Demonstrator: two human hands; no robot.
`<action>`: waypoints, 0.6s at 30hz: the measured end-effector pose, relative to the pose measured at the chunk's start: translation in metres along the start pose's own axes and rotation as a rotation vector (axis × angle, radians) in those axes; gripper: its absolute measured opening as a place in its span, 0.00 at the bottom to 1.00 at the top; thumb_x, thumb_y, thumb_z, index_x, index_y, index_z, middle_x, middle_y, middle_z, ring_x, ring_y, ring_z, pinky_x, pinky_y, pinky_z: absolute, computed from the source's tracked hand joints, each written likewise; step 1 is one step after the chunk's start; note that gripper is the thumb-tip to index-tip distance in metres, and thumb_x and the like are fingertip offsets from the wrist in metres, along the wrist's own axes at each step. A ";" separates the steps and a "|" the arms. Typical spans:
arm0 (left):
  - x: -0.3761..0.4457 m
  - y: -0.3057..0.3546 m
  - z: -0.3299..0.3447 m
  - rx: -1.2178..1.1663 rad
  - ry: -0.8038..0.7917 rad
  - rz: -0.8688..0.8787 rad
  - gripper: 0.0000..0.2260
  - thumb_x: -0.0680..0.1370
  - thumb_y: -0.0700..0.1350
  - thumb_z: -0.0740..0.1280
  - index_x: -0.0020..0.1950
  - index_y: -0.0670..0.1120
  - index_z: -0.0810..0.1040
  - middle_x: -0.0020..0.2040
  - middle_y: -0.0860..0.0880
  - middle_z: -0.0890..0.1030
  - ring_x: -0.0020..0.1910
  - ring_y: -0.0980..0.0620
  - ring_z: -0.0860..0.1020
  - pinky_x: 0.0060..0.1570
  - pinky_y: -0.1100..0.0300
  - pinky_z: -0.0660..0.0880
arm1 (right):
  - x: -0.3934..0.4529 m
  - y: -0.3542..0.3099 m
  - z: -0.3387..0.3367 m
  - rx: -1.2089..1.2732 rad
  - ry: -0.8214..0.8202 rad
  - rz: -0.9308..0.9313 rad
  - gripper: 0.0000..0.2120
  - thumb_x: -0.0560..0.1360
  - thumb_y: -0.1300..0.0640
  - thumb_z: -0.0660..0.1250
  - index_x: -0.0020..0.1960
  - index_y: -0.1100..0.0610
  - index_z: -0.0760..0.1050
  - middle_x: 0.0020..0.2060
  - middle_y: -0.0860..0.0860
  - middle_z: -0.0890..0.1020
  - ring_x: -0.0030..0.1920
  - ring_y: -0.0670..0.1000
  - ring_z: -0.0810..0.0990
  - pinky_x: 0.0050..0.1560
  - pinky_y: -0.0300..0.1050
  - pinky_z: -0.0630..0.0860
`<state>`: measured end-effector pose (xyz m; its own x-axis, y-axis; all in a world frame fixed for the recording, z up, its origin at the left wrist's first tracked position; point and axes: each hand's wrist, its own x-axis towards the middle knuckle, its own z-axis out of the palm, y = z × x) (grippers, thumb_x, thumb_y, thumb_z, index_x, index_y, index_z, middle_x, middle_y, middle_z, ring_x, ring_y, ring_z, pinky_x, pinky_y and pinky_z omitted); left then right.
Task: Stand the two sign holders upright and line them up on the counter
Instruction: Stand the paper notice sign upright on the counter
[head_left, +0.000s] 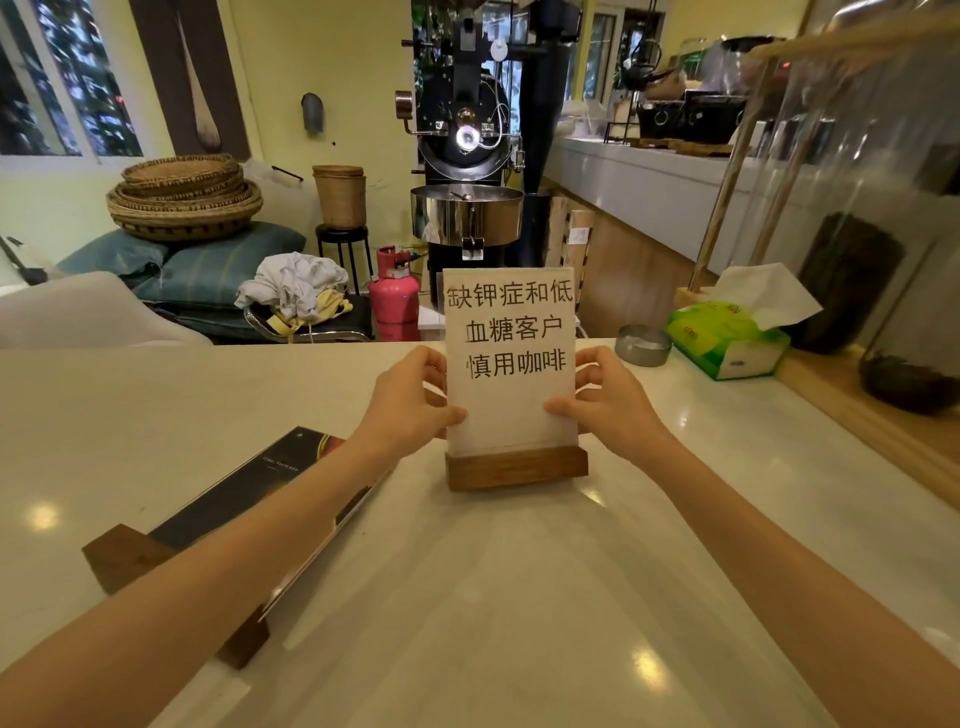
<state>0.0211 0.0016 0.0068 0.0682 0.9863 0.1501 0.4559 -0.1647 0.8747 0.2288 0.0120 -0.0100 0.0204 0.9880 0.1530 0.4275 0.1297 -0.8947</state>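
Note:
A white sign holder (511, 358) with black Chinese characters stands upright in its wooden base (517, 467) on the pale counter (519, 597). My left hand (410, 400) grips the panel's left edge and my right hand (608, 400) grips its right edge, thumbs on the front face. A second sign holder (244, 499), dark with a wooden base (130, 556), lies flat on the counter to the left, partly hidden under my left forearm.
A green tissue pack (727, 338) and a small metal ashtray (643, 345) sit at the counter's far right. A wooden ledge with dark jars (847, 280) runs along the right. Beyond the counter stand a coffee roaster (467, 156) and a pink gas cylinder (395, 291).

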 end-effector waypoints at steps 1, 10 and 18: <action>-0.001 -0.001 -0.001 0.016 -0.002 0.025 0.18 0.69 0.34 0.72 0.54 0.42 0.70 0.53 0.42 0.77 0.46 0.43 0.81 0.42 0.44 0.82 | -0.003 0.001 0.001 0.013 0.018 -0.019 0.20 0.69 0.60 0.71 0.54 0.54 0.64 0.51 0.52 0.76 0.48 0.54 0.79 0.45 0.48 0.81; -0.013 -0.009 -0.001 0.212 -0.062 0.255 0.15 0.71 0.37 0.70 0.54 0.41 0.69 0.50 0.52 0.76 0.44 0.52 0.77 0.38 0.69 0.75 | -0.032 0.004 0.002 -0.030 0.100 -0.107 0.19 0.70 0.57 0.70 0.54 0.52 0.62 0.52 0.46 0.74 0.48 0.50 0.77 0.46 0.39 0.76; -0.022 -0.012 0.001 0.244 -0.074 0.309 0.15 0.72 0.37 0.69 0.56 0.42 0.70 0.53 0.50 0.77 0.44 0.53 0.75 0.37 0.73 0.70 | -0.044 0.003 0.003 -0.039 0.113 -0.110 0.19 0.71 0.58 0.70 0.54 0.52 0.62 0.51 0.45 0.73 0.45 0.46 0.76 0.37 0.32 0.74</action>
<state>0.0154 -0.0186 -0.0078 0.2949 0.8902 0.3471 0.6004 -0.4553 0.6574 0.2269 -0.0306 -0.0207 0.0727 0.9520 0.2973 0.4672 0.2309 -0.8535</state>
